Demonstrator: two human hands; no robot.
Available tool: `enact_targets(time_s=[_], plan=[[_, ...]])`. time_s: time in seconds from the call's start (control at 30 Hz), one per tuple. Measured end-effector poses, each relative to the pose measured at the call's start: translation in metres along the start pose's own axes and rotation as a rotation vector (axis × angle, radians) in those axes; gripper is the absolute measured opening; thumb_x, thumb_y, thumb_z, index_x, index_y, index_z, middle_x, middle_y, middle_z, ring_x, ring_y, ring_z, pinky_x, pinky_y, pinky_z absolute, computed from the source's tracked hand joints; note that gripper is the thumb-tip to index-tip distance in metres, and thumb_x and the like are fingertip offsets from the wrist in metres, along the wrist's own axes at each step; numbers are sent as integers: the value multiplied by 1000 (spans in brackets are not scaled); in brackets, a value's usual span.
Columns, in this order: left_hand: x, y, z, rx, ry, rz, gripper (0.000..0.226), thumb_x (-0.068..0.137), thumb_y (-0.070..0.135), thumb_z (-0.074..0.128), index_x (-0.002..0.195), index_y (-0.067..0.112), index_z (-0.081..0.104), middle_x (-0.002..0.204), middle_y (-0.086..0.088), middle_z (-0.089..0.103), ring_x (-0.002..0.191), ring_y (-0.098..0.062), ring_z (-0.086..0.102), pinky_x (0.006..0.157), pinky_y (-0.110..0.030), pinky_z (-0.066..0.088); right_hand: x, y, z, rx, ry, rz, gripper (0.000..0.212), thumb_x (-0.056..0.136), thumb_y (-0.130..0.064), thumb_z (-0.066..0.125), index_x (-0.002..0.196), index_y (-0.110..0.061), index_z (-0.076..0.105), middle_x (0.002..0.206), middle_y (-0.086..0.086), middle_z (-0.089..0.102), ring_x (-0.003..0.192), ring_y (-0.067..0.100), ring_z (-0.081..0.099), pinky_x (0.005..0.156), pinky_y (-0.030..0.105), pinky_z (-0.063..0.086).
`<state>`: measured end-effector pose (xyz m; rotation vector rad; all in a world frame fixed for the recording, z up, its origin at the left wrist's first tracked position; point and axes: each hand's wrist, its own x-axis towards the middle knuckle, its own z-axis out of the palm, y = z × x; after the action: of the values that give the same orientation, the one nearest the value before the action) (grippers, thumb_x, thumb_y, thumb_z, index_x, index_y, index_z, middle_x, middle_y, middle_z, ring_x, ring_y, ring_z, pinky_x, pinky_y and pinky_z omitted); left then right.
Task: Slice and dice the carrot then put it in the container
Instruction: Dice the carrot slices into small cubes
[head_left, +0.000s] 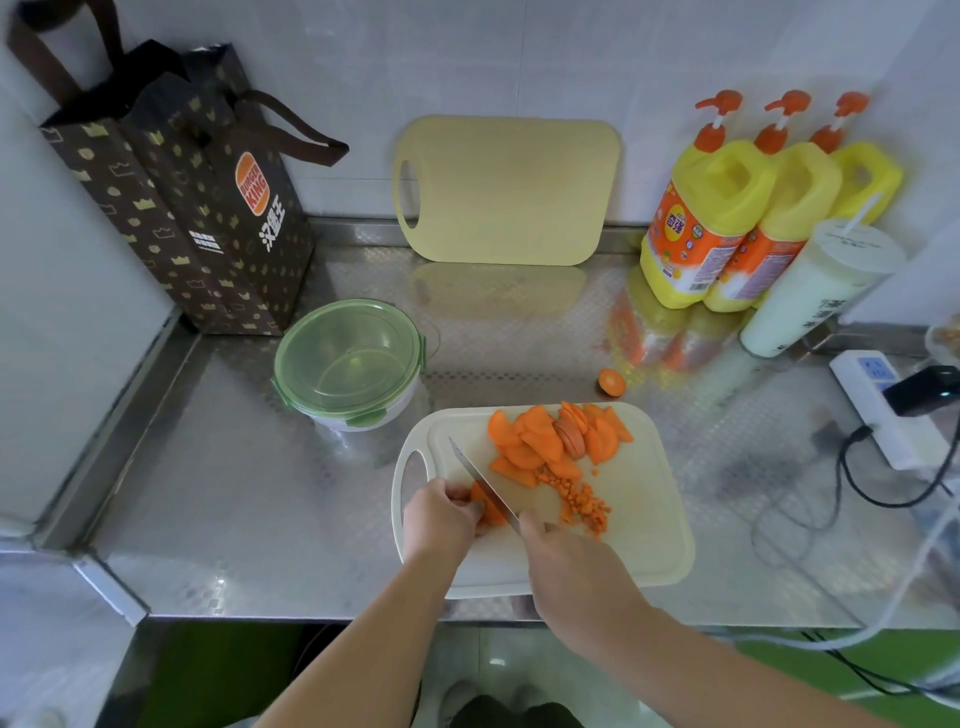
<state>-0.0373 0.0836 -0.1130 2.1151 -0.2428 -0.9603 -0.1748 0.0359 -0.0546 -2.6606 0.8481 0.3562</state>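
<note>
Cutting under way on cutting board (649, 519), near front edge of surface (260, 493). Orange carrot slices (540, 441), half-rounds, heaped at board's far side; diced carrot (584, 506) in small pile just beside them. One carrot piece (488, 509) partly hidden under left hand (441, 514); shape unclear. Fingers curled over it, pinning it to board. Right hand (571, 566) clamped round knife (483, 483); handle hidden, blade angled against piece. Lidded container (348, 364) left of board.

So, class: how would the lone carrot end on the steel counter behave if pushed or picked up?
The carrot end looks short and round, so it would probably slide on the shiny counter, perhaps roll if tipped. Small and solid-looking, it is likely light, stiff, easy to pinch.
</note>
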Motion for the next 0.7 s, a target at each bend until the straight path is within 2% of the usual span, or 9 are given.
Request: enact_targets(time_s=[0.1,0.23,0.3,0.37,0.47,0.57,0.63,0.7], plan=[[0,0,0,19,9,8,5,86,10,62,89,12,59,74,-5,71,66,-16,68,73,-33,57,2,-2,-1,1,-20,-11,27,95,-11,48,119,-14,38,93,1,60,67,15,47,46,19,22],[1,0,0,40,6,5,7,86,11,61,93,10,61,74,-5,72,64,-15,67,69,-28,55,5,-3,1,-5,-65,-2,26,95,-11,49,119,-14,39,98,2,61,69,16,49,52,21,31],[2,0,0,51,6,7,7,85,11,60,91,10,63,72,-5,72,66,-16,67,67,-28,54,9,-4,3,-34,-97,11,27,93,-8,49,118,-12,40,99,4,62,73,18,56,51,21,31],[2,0,1,54,1,12,5,84,10,59,86,11,63,68,-4,71,70,-20,68,70,-30,55,13,-6,4,-45,-126,23,28,91,-4,49,116,-12,40,89,3,58,80,21,63,51,23,32],[0,1,0,59,-3,13,9,83,8,57,80,15,60,66,-2,69,69,-19,67,67,-27,52,18,-5,5,-22,-131,19,30,87,0,49,112,-12,40,80,0,46,70,21,55,44,23,23],[-3,1,0,42,4,19,11,85,9,59,81,19,56,70,-1,69,68,-15,66,63,-25,50,19,-2,3,13,-78,28,27,84,3,45,99,-16,34,75,-3,44,63,19,47,44,23,24],[-4,1,-1,43,14,38,8,86,11,60,83,17,56,72,-1,70,64,-10,64,56,-20,45,20,0,2,24,-10,28,24,88,1,42,98,-18,33,77,-3,49,63,18,51,46,23,28],[-5,1,-1,36,18,49,5,86,12,62,85,14,58,71,0,69,62,-9,63,56,-19,44,19,2,0,23,43,27,20,90,-2,43,100,-19,37,80,-3,51,59,13,50,47,20,30]])
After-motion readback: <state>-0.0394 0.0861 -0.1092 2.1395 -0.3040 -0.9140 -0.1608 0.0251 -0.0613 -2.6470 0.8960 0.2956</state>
